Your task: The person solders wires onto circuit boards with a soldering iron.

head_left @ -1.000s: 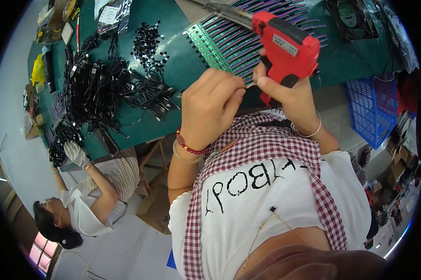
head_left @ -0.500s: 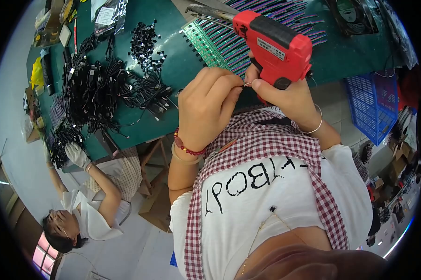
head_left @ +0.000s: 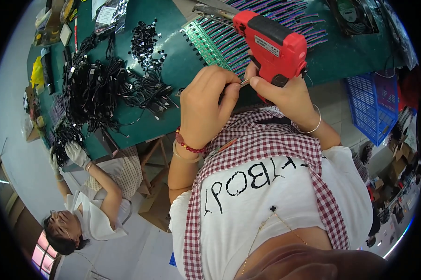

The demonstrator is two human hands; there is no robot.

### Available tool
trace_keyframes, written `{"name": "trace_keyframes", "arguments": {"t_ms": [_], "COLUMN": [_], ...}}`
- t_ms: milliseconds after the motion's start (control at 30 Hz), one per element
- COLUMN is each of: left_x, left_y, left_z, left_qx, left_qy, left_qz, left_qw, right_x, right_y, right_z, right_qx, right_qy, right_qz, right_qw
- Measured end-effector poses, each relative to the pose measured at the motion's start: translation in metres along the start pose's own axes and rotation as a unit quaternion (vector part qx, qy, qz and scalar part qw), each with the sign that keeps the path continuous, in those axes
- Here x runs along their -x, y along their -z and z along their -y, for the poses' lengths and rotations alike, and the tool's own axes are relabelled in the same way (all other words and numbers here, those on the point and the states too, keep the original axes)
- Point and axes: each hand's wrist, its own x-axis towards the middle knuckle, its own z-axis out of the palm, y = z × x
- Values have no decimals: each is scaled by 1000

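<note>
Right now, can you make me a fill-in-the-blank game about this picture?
The right hand holds a black and ____ tool.
The table under the black cables is coloured ____.
The basket beside the table is coloured ____.
The gloves at the left are coloured ____.

Missing words: red; green; blue; white.

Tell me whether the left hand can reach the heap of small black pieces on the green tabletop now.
Likely yes: only green tabletop lies between the bare left hand and the small black pieces, though the hand seems busy with a thin pale strand.
</note>
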Motion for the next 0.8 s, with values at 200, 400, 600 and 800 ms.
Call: {"name": "trace_keyframes", "arguments": {"t_ms": [200,400,600,800], "left_x": [4,4,7,9], "left_y": [-6,-7,-2,-2], "left_z": [-2,-3,3,12], "left_qx": [24,23,18,-76], "left_qy": [49,49,73,111], "left_qz": [-29,-43,-65,-48], "left_qw": [998,998,995,990], "right_x": [2,4,2,23], "right_y": [2,-1,0,33], "right_z": [3,5,5,-1], "right_qx": [-16,4,-14,-85], "right_qy": [-42,-16,-3,-38], "right_qz": [24,35,-10,-73], "right_qw": [999,999,1000,993]}}
